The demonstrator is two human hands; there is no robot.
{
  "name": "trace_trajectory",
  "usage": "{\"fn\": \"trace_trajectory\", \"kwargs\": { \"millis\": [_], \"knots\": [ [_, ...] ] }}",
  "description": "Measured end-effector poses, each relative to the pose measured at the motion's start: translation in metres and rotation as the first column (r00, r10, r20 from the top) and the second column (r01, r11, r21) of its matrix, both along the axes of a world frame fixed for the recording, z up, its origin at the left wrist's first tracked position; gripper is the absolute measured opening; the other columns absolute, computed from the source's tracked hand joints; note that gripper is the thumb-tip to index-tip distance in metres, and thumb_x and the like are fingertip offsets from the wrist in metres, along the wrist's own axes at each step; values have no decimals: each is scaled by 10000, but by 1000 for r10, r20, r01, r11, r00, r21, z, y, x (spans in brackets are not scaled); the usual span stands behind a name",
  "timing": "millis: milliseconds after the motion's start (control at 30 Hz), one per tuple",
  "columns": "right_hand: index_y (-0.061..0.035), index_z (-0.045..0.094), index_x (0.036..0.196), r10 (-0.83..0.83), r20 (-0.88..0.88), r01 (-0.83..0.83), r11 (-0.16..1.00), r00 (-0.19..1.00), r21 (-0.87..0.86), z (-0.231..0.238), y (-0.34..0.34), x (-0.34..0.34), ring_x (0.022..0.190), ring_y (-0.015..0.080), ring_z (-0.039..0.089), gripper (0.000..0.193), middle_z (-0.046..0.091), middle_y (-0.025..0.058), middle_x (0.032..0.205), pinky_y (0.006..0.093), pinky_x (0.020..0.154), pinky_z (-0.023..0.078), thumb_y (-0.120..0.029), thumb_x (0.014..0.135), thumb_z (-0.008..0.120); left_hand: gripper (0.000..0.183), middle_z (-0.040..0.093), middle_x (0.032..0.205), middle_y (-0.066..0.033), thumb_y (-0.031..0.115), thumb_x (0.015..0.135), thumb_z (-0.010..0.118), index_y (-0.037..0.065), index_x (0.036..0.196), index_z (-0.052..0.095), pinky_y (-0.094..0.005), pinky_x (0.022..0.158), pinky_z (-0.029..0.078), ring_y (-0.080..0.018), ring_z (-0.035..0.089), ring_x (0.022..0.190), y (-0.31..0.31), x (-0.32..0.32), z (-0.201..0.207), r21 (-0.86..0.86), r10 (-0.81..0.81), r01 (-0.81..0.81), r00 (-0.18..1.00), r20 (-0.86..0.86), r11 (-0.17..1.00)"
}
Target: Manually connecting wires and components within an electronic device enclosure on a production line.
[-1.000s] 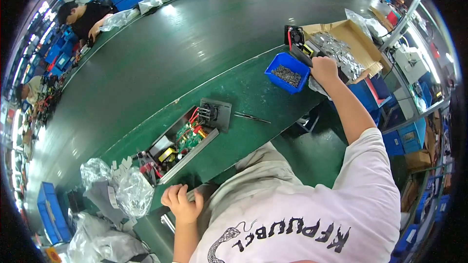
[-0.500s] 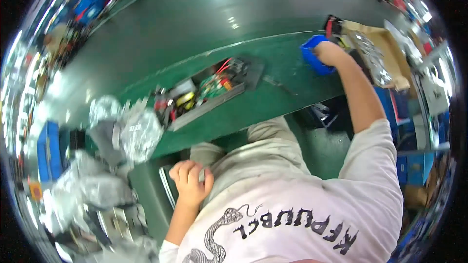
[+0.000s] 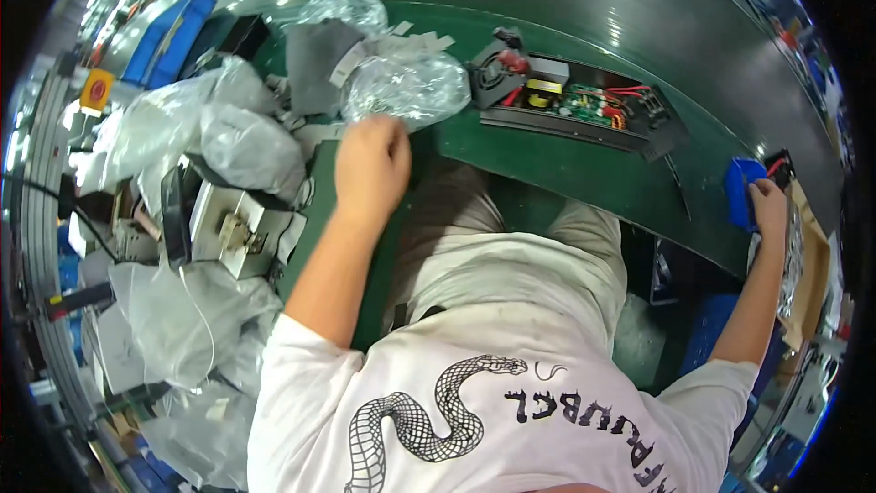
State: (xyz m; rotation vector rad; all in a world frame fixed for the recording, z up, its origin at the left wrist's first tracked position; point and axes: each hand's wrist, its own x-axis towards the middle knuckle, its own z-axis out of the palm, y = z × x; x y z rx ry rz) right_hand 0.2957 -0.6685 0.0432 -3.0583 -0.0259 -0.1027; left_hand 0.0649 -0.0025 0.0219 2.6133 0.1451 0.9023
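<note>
My left hand (image 3: 372, 164) is at the table's near edge, beside a clear plastic bag (image 3: 411, 89); its fingers are curled in and whatever they hold is hidden. On the far right, my right hand (image 3: 769, 204) is at the near side of a small blue bin (image 3: 744, 190), fingers drawn together, with their tips too small to read. Between the hands lies an open metal housing (image 3: 558, 124), containing a green circuit board (image 3: 586, 102), red wires and a yellow-wrapped part. A black fan (image 3: 497, 80) sits at its left end.
A thin dark tool (image 3: 678, 184) lies right of the housing. Grey sheet material (image 3: 319, 64) and white slips rest by the bag. Bagged parts (image 3: 246, 141) and a white metal unit (image 3: 239, 228) crowd the left side. An open cardboard box (image 3: 810, 265) stands at the right.
The view has swung left. My left hand has risen from beside my lap to the table edge near the plastic bag. My right hand has come back from inside the blue bin to its near side.
</note>
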Motion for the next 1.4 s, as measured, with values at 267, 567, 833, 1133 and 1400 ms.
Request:
{"fn": "trace_trajectory", "kwargs": {
  "millis": [267,567,833,1133,1400],
  "knots": [
    [-29,723,1048,-6,374,-155,904,927,399,15,143,-93,756,104,572,216,671,27,878,261,705,462,-232,986,685,189,715,1097,-102,190,885,700,99,1037,765,-445,884,529,-350,640,1035,63,26,-28,319,225,-164,961,-164,933],
    [16,665,907,72,313,-265,724,947,637,-19,217,-163,700,61,496,142,628,15,881,224,638,415,-109,961,707,164,653,1116,-75,211,876,696,105,983,762,-466,888,485,-310,587,1099,64,47,-16,372,262,-81,844,-468,925],
    [49,659,903,125,219,-239,724,968,647,-11,226,-170,676,75,499,154,644,43,905,239,613,416,-90,957,699,174,639,1139,-89,197,894,683,79,1022,680,-502,925,462,-325,571,1133,67,42,-31,393,310,-175,899,-309,903],
    [52,666,906,177,166,-243,708,970,663,-20,245,-170,685,90,519,154,637,49,898,251,621,428,-93,941,704,183,681,1128,-71,239,914,664,127,1027,754,-478,888,508,-332,628,1067,71,53,-23,322,288,-175,891,-350,931],
    [42,678,896,169,111,-199,703,979,683,-20,255,-173,663,98,527,116,637,60,892,258,606,428,-68,915,709,167,695,1034,-89,227,889,669,88,939,748,-486,851,514,-341,638,1042,63,58,-16,487,322,-109,868,-379,866]
  ]
}}
